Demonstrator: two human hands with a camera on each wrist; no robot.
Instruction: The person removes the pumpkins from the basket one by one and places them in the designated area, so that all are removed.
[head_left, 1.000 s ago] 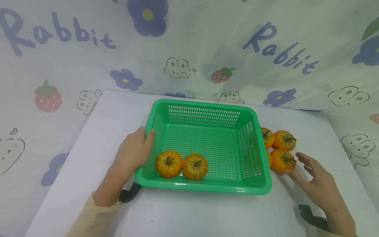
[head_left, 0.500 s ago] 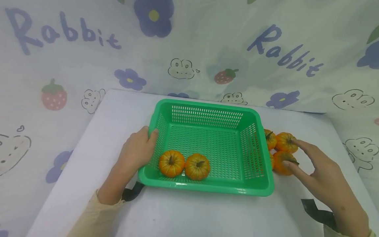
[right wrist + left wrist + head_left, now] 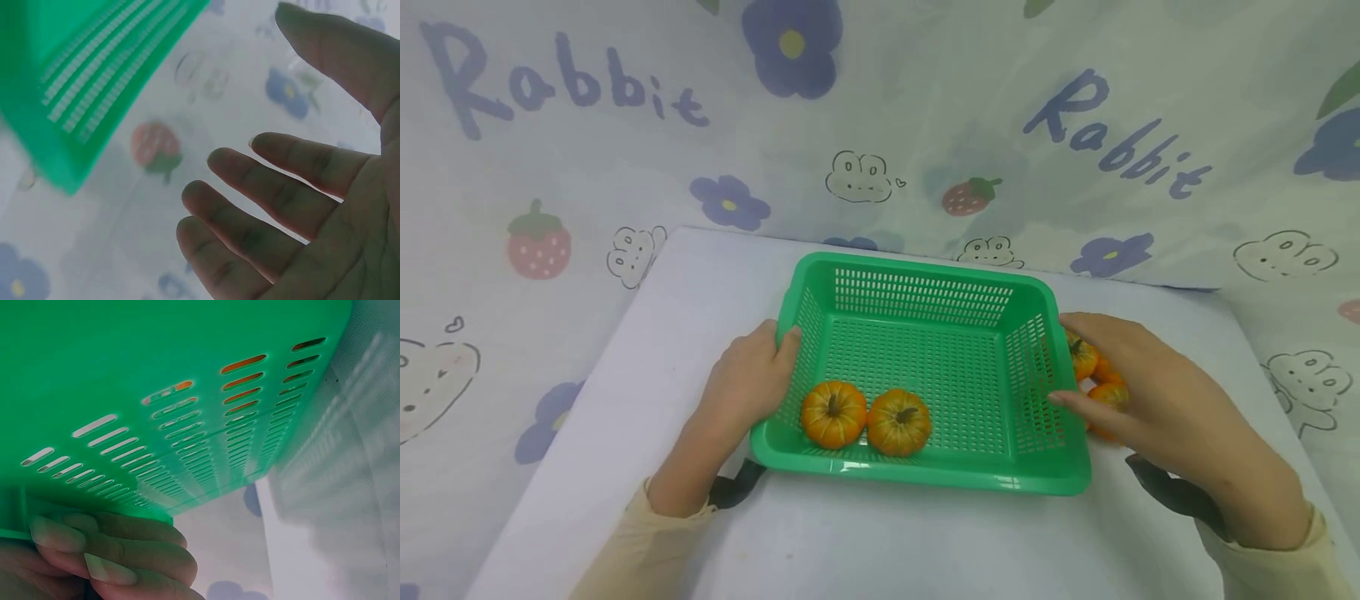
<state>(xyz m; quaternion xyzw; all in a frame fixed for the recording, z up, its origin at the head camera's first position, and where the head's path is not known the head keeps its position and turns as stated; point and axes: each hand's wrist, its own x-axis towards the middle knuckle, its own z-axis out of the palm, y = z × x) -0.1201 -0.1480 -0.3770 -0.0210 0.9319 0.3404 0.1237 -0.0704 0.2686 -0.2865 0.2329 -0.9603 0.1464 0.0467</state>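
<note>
A green plastic basket (image 3: 925,477) with slotted walls sits in the middle of the table in the head view. My left hand (image 3: 745,375) grips its left rim, thumb over the edge; in the left wrist view the curled fingers (image 3: 134,553) show under the rim, beside the slotted wall. Two small orange pumpkins lie in the front left of the basket, the left pumpkin (image 3: 833,415) next to the right pumpkin (image 3: 898,422). My right hand (image 3: 1165,396) is at the basket's right rim, thumb and fingers spread apart and holding nothing, as the right wrist view shows the palm (image 3: 350,244).
Several more orange pumpkins (image 3: 1082,358) stand on the table just outside the basket's right wall, partly hidden by the rim and my right hand. The white table (image 3: 925,542) backs onto a cloth (image 3: 910,108) printed with flowers, strawberries and rabbits.
My right hand has moved left and forward, over the pumpkins outside the basket to its right rim. My left hand keeps its grip on the left rim, and the basket stays put.
</note>
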